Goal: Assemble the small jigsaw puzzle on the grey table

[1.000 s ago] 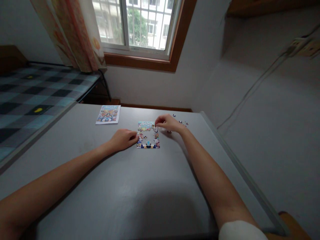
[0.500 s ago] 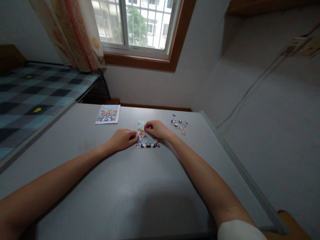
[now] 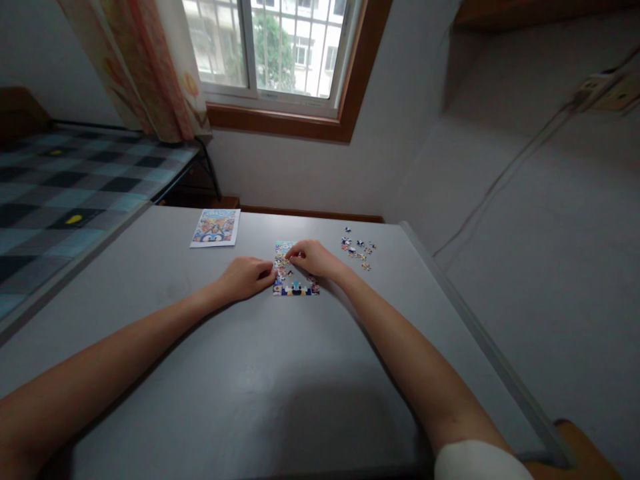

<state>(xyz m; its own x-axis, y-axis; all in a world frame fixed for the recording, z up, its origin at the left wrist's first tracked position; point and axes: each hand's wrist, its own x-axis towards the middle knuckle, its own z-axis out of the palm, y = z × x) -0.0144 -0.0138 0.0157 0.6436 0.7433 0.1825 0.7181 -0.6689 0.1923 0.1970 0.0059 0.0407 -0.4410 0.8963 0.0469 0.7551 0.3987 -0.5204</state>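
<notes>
A small, colourful, partly assembled jigsaw puzzle (image 3: 296, 288) lies on the grey table (image 3: 260, 373). My left hand (image 3: 247, 277) rests curled on the table, its fingertips against the puzzle's left edge. My right hand (image 3: 313, 258) lies over the puzzle's upper part, fingers pinched together at the top left area, likely on a puzzle piece too small to make out. Several loose puzzle pieces (image 3: 358, 249) are scattered to the right of the puzzle.
A printed reference picture (image 3: 216, 227) lies at the table's far left. A bed with a checked cover (image 3: 65, 193) stands at the left, a window (image 3: 270, 47) and curtain (image 3: 150, 67) behind. A white wall runs along the table's right edge.
My right hand has moved from the puzzle's top right corner leftward onto its upper left part, uncovering the loose pieces. My left hand has stayed at the left edge.
</notes>
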